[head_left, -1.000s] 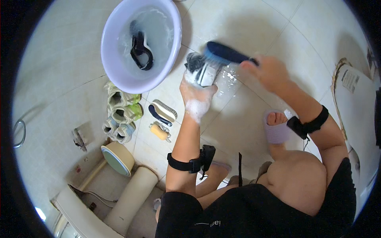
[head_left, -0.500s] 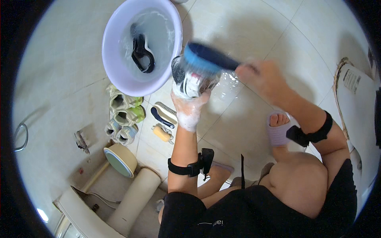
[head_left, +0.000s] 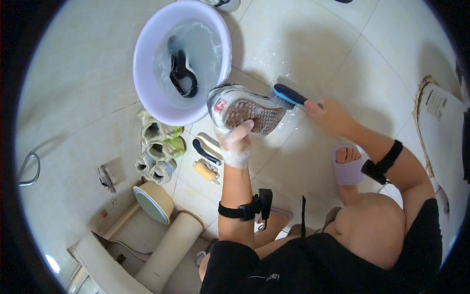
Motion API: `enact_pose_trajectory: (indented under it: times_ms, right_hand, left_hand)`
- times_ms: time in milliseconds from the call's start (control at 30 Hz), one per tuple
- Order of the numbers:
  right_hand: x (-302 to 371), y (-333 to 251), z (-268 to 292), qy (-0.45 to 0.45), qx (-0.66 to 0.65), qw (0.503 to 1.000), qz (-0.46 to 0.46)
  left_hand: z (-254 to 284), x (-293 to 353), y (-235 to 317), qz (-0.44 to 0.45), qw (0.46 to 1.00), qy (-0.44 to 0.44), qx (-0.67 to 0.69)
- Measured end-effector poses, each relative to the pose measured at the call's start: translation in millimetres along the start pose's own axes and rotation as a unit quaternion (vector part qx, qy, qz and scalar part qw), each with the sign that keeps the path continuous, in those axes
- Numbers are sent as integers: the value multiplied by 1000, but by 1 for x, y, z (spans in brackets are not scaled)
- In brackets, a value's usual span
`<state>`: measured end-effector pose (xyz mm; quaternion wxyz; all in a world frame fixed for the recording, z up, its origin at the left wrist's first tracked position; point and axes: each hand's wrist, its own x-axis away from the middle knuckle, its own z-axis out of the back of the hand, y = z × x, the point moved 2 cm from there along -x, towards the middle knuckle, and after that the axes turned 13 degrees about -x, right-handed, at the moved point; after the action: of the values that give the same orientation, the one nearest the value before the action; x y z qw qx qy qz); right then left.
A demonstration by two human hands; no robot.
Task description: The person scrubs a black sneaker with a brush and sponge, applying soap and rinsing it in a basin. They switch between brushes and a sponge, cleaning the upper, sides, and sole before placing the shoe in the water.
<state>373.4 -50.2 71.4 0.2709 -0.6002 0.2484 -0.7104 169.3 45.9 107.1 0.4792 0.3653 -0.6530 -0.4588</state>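
My left hand (head_left: 236, 142), wet with suds, grips a white and black sneaker (head_left: 255, 116), its brown patterned sole tilted up toward me. The thumb presses on the sole. My right hand (head_left: 330, 116) is closed round the handle of a dark blue scrubbing brush (head_left: 290, 94). Its blue bristles sit beside the sneaker's right end; whether they touch it I cannot tell. Just left of the sneaker stands a lavender basin (head_left: 142, 63) of cloudy water. In it lies a black object with a looped handle (head_left: 185, 78), its kind unclear.
Several pale sneakers (head_left: 159, 147) line the left wall. Near my left forearm lie another scrubbing brush (head_left: 207, 149) and a yellow soap bar (head_left: 205, 171). A cream bowl (head_left: 155, 201) leans by a thick pipe (head_left: 171, 245). Part of another shoe (head_left: 227, 5) shows beyond the basin.
The sneaker has turned in my left hand, bringing its sole into view. The brush has moved right and down, from over the sneaker to beside its end. The whole view has shifted slightly.
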Motion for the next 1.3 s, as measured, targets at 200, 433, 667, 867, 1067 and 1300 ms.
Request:
enact_pose_trajectory:
  times_ms: [200, 433, 667, 867, 1067, 1300]
  right_hand:
    - [1, -4, -7, 34, -86, 992, 85]
    - [-7, 10, 7, 37, 53, 998, -9]
    - [-9, 25, 11, 80, 110, 990, -24]
    - [-9, 31, 8, 90, -1, 996, 26]
    - [-9, 44, 10, 129, 49, 990, 13]
    - [-15, 62, 23, 218, 108, 969, -46]
  left_hand:
    - [10, 1, -22, 11, 996, 21, 81]
    - [12, 1, -29, 53, 985, 80, 141]
    - [11, 4, -29, -6, 990, 41, 136]
    - [8, -1, -40, 42, 987, 50, 147]
    - [4, 0, -42, 33, 982, 65, 175]
    - [-1, 5, -33, 34, 988, 88, 125]
